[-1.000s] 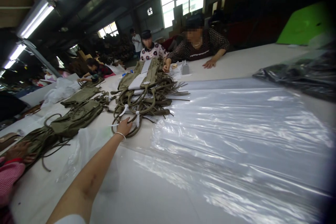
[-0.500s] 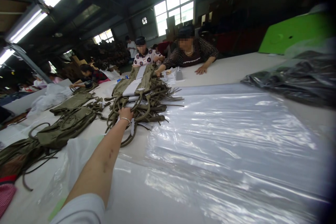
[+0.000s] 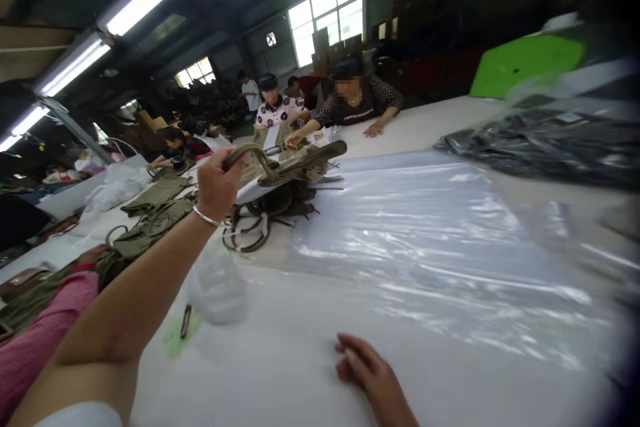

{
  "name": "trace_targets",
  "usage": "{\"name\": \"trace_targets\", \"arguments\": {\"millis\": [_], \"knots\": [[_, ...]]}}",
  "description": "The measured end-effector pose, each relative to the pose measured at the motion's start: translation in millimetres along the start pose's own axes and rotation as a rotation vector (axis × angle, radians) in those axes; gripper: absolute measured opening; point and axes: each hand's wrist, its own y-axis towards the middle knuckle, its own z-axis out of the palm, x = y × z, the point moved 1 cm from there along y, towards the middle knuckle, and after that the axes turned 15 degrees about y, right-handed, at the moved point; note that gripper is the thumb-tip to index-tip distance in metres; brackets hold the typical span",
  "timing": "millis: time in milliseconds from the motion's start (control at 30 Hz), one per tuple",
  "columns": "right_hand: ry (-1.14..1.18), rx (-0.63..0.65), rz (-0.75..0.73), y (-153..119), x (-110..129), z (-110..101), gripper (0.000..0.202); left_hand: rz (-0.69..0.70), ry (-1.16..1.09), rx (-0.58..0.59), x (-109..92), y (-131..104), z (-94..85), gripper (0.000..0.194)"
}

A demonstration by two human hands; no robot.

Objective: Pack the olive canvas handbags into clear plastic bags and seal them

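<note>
My left hand (image 3: 220,181) is wrapped round the thick handle of an olive-green bag (image 3: 300,161) and holds it raised, tilted over the stack. More olive bags with looped handles (image 3: 250,238) and dangling straps lie below it; part of the stack is hidden behind the lifted bag. My right hand (image 3: 373,373) is low over the white table (image 3: 280,340) at the bottom, its fingers loosely bent and a little apart, with nothing seen in them. The nearest thing to it is a pile of clear plastic sheets or bags (image 3: 410,213).
A co-worker's pink sleeve (image 3: 70,307) reaches in from the left toward more olive bags (image 3: 145,233). A marker-like stick (image 3: 186,321) and crumpled clear plastic (image 3: 217,287) lie nearby. Dark plastic-wrapped goods (image 3: 540,140) and a green panel (image 3: 525,67) stand right. Across the table, co-workers (image 3: 355,97) handle the stack.
My left hand has lifted the bag by its handle, up off the stack. My right hand has come into view at the bottom. The pink-sleeved arm reaches further in.
</note>
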Motion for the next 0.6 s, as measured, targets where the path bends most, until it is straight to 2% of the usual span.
{"name": "trace_targets", "arguments": {"millis": [33, 100, 200, 233, 300, 367, 400, 433, 467, 500, 567, 600], "knots": [[0.182, -0.077, 0.025, 2, 4, -2, 0.045, 0.015, -0.03, 0.052, -21, -14, -23.1, 0.032], [0.425, -0.144, 0.029, 3, 16, -10, 0.052, 0.033, -0.084, 0.2, -59, -46, -63.2, 0.03], [0.514, -0.207, -0.036, -9, 43, -32, 0.043, 0.056, -0.211, 0.509, -109, -104, -108.0, 0.026], [0.508, -0.235, -0.049, -17, 52, -42, 0.039, 0.085, -0.273, 0.653, -124, -124, -119.9, 0.024], [0.47, -0.313, -0.046, -40, 63, -67, 0.036, 0.217, -0.433, 1.014, -150, -165, -140.8, 0.021], [0.376, -0.381, -0.012, -73, 66, -93, 0.038, 0.41, -0.604, 1.36, -159, -203, -157.6, 0.027], [0.314, -0.399, 0.012, -92, 64, -106, 0.041, 0.462, -0.652, 1.448, -155, -221, -162.8, 0.033], [0.254, -0.414, 0.027, -111, 63, -117, 0.044, 0.446, -0.647, 1.444, -143, -238, -164.5, 0.037], [0.201, -0.442, 0.02, -130, 62, -127, 0.047, 0.36, -0.578, 1.356, -125, -255, -162.3, 0.038], [0.156, -0.5, -0.031, -147, 63, -135, 0.049, 0.215, -0.454, 1.197, -102, -271, -156.8, 0.036], [0.046, -0.646, -0.255, -172, 72, -142, 0.05, -0.122, -0.113, 0.818, -48, -305, -138.7, 0.039], [-0.051, -0.701, -0.399, -178, 79, -141, 0.051, -0.244, -0.006, 0.72, -24, -321, -127.0, 0.042]]}}
